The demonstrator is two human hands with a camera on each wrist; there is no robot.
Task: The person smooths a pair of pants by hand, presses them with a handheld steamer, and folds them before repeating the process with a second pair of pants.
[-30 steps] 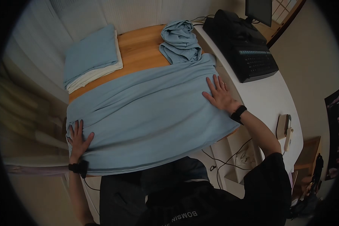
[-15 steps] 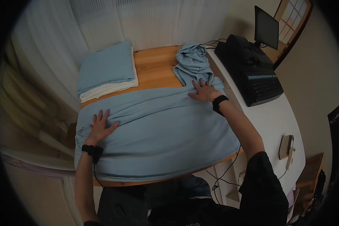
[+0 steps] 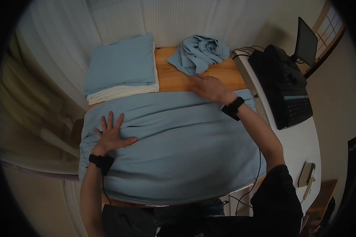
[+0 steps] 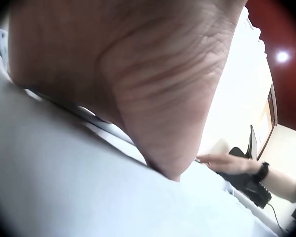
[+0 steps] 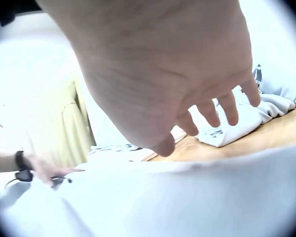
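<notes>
A light blue cloth (image 3: 186,158) lies spread over the near part of the wooden table (image 3: 171,81), with soft creases running across it. My left hand (image 3: 111,136) rests on its left part, fingers spread. The left wrist view shows the heel of that hand (image 4: 163,103) against the fabric. Over the cloth's far edge, toward the right, is my right hand (image 3: 213,89), palm down with extended fingers. Its fingertips are right by the near corner of a crumpled blue cloth bundle (image 3: 203,55). In the right wrist view its fingers (image 5: 207,112) hang above the table, holding nothing.
At the back left lies a folded blue cloth (image 3: 124,65) on folded cream cloth (image 3: 122,91). A white desk (image 3: 290,148) adjoins on the right, bearing a black keyboard-like machine (image 3: 290,100) and a monitor (image 3: 305,41). Curtains (image 3: 39,106) hang at the left. A cable (image 3: 260,162) trails from my right wrist.
The bundle has shifted away from the spread cloth's far edge, and bare wood shows between them. My right hand has moved to that far edge; my left has slid farther in over the cloth.
</notes>
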